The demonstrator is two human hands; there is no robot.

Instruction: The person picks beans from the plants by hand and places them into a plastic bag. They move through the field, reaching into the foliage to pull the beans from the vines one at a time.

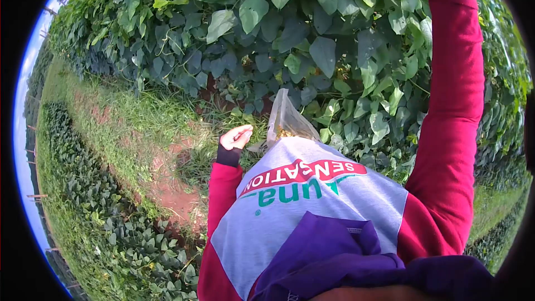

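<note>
At the far left we saw a low bed of dark green leafy plants (111, 234), and beside it a strip of bare red-brown earth (173, 192) running through the grass. Next came our left hand (235, 137), a black cuff at its wrist, its fingers curled together into a loose fist. Just to its right stood a clear, crumpled plastic bag (287, 117), upright in front of our chest and close to the hand, with a few yellowish bits at its bottom. We could not tell whether the fingers actually clamped its edge. Behind the bag rose a tall wall of broad green vine leaves (278, 33). On the right our red long sleeve (451, 111) reached up into those leaves. The right hand itself lay beyond the picture's top edge, so its grip went unseen.
</note>
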